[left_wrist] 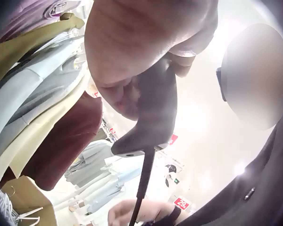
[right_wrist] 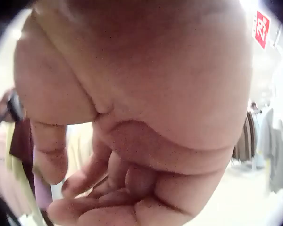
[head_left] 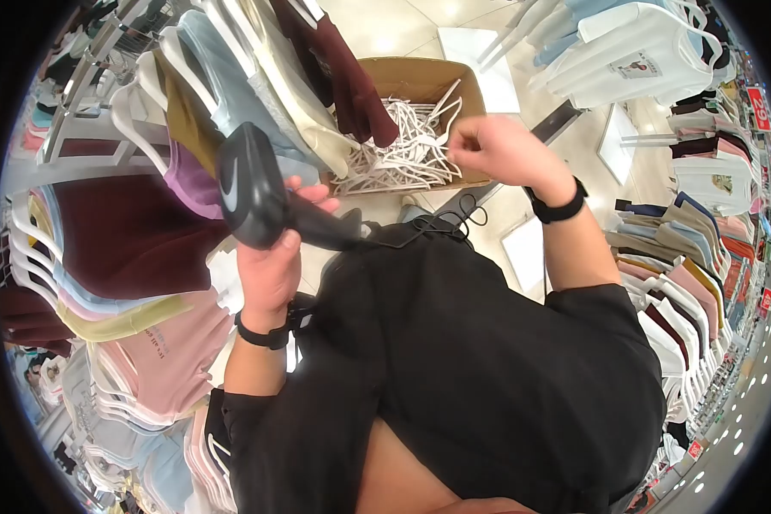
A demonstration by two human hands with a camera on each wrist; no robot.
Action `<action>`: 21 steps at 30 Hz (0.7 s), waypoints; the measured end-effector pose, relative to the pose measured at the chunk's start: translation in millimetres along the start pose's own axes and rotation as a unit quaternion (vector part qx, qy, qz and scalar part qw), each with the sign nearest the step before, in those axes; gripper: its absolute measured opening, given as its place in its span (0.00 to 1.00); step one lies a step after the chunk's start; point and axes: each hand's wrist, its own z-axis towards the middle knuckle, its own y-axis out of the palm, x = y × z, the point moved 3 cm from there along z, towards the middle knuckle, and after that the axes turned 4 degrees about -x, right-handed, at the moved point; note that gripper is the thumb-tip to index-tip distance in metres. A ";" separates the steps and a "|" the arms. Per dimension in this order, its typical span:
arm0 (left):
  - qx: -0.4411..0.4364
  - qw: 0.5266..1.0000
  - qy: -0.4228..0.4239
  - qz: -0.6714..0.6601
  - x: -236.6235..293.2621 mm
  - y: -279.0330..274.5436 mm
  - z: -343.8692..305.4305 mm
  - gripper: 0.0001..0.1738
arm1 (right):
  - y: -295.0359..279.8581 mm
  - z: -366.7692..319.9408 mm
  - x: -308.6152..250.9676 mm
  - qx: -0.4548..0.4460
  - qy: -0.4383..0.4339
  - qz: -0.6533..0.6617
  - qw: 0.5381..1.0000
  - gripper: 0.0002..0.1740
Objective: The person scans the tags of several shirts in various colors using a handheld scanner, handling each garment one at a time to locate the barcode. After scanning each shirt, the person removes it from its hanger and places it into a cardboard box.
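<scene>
A black handheld barcode scanner [head_left: 250, 190] is gripped in my left hand [head_left: 267, 272], with the thumb on the near side and fingertips showing beyond the handle. From the left wrist, the fingers curl round the scanner's handle [left_wrist: 156, 110], and a dark cord [left_wrist: 144, 176] runs down from its end. Loops of that cord [head_left: 464, 214] lie against the black clothing at my waist. My right hand [head_left: 507, 151] hangs above the box's right edge, its fingers loosely curled; the right wrist view shows nothing held in the palm [right_wrist: 165, 84].
A cardboard box [head_left: 428, 75] full of white hangers [head_left: 403, 141] stands on the floor ahead. Close on the left hang clothes, including a maroon garment [head_left: 137, 236] and pink shirts [head_left: 167, 355]. White shirts [head_left: 634, 56] and more racks of clothes [head_left: 685, 291] stand at the right.
</scene>
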 end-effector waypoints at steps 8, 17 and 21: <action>-0.011 0.999 -0.021 0.023 4.0 2.4 1.9 0.40 | 171.0 10.2 162.4 -0.311 0.062 0.016 0.948 0.20; -0.007 1.000 -0.022 0.003 2.8 -4.7 -3.3 0.39 | 192.2 8.4 154.0 -0.303 0.040 -0.065 0.950 0.18; -0.012 1.000 -0.027 0.008 4.9 -7.0 -6.5 0.39 | 196.0 13.2 157.1 -0.279 -0.002 -0.095 0.956 0.16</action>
